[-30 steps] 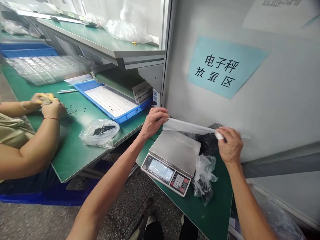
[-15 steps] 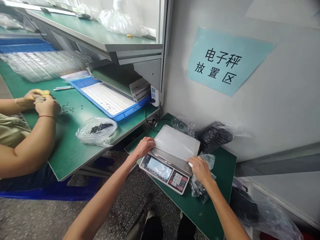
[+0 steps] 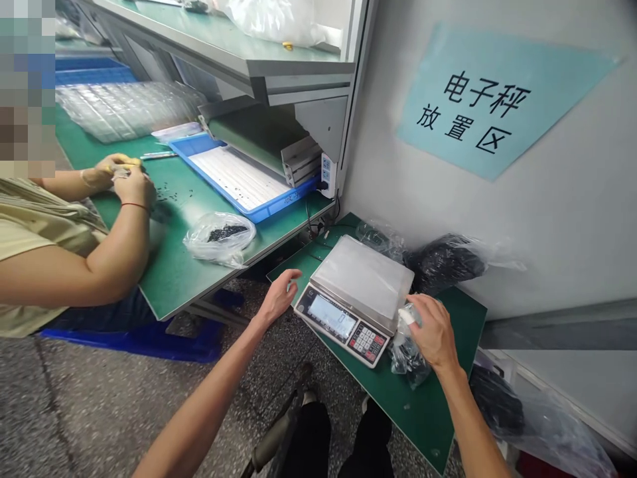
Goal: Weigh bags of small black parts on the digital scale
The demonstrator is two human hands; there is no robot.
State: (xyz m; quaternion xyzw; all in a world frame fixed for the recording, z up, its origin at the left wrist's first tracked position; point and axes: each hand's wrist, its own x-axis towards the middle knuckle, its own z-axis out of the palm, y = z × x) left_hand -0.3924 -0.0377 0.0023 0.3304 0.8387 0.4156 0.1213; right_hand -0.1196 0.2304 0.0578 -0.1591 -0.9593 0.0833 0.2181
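Note:
A white electronic scale (image 3: pixel 363 282) with a bare metal weighing plate stands tilted across the green side table, and its lit display appears to read 0. Just off the scale's left edge is my left hand (image 3: pixel 281 297), open, thumb and fingers apart, holding nothing. My right hand (image 3: pixel 434 328) hovers by the plate's right corner with fingers curved and apart. Something white covers or sits at its thumb tip; I cannot tell which. Below that hand lies a clear plastic bag (image 3: pixel 411 358) with dark contents, partly hidden. Behind the scale rests a bag of black parts (image 3: pixel 445 262).
On the left, a co-worker's hands (image 3: pixel 127 179) hold something yellow above the green workbench (image 3: pixel 174 285). An open bag of small black pieces (image 3: pixel 223 236) and a blue tray (image 3: pixel 259 211) are there. A labelled wall (image 3: pixel 373 166) bounds the back; another bag (image 3: pixel 497 401) lies lower right.
Both hands have come off the scale's plate, the left to its left side and the right outward. The display, blurred before, looks clearer. The view has shifted left.

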